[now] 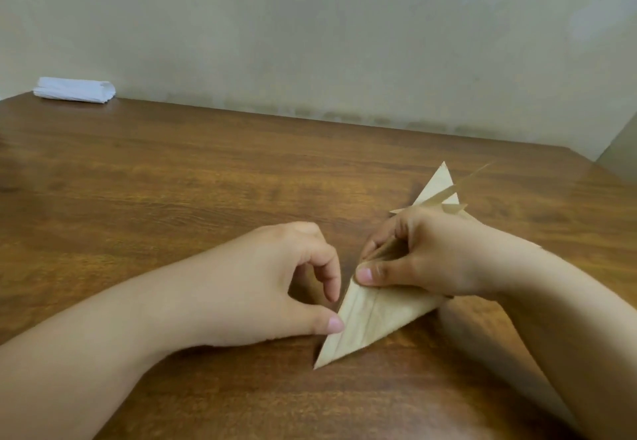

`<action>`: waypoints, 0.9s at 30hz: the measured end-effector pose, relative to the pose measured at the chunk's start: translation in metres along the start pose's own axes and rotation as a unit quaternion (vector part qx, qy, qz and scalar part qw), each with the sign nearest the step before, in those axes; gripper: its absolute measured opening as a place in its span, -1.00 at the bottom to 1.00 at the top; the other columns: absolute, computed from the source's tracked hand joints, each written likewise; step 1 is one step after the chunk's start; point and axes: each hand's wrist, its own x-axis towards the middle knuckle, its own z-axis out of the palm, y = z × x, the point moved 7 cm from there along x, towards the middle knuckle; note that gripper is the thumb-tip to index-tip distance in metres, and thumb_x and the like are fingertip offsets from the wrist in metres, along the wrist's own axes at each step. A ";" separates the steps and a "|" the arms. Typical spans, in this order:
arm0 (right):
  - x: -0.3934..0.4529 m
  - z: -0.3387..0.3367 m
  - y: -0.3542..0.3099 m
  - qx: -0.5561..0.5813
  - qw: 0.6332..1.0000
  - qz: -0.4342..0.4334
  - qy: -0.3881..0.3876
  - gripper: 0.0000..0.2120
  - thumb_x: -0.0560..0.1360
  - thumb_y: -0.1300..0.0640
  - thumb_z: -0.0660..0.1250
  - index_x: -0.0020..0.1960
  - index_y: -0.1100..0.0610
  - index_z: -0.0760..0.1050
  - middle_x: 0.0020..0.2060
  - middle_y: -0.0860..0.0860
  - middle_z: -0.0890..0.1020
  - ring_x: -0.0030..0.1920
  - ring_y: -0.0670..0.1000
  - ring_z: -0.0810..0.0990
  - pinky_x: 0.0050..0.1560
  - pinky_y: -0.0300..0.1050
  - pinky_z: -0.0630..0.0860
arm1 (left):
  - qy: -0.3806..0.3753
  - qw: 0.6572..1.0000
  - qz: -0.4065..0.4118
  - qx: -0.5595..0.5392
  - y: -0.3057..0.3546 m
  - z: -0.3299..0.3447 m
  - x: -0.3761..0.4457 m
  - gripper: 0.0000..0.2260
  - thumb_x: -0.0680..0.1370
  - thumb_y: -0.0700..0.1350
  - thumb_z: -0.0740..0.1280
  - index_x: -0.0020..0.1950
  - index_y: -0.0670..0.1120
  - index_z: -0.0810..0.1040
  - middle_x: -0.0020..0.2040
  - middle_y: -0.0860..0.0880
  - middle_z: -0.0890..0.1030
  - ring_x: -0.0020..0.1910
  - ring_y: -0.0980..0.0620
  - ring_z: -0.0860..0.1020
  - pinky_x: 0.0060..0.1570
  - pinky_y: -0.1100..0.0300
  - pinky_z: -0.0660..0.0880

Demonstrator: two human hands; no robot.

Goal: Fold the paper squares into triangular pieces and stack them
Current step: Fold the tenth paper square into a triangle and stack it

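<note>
A tan paper piece (372, 319), already folded to a long triangle, is being held on the wooden table (172, 198) at about five o'clock from the middle of the view, its sharp tip pointing toward seven o'clock. The right hand (424, 253) is gripping the upper end of it: the thumb is being pressed flat on the top face while the curled fingers are wrapped round the far edge, so the paper is pinched between them. The left hand (275, 284) is being kept half closed at nine o'clock of the piece, with nothing gripped; its thumb tip is touching the long left edge and its bent forefinger is hanging just above that edge. Behind the right hand, toward one o'clock, a pile of finished triangles (441, 188) is lying on the table, partly hidden by the knuckles, so their number cannot be told. A folded white cloth (74, 90) is lying far off at ten o'clock, by the wall. The step in hand is judged to be the sharpening of a crease. It is best done with the upper end being held still by the right hand while the left thumb is run along the edge toward the tip, the layers being kept aligned and flat against the table, so that the finished piece will sit level on the pile.
</note>
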 end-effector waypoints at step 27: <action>0.005 0.007 -0.006 -0.126 0.992 -0.018 0.018 -0.91 0.40 -0.18 0.40 -0.24 -0.23 0.54 -0.29 -0.20 0.64 -0.26 -0.26 0.56 -0.38 -0.46 0.40 | -0.080 0.993 0.031 0.083 -0.003 0.023 0.001 -0.54 0.34 0.33 0.32 0.20 0.53 0.28 0.00 0.30 0.19 0.01 0.29 0.15 0.00 0.45 0.12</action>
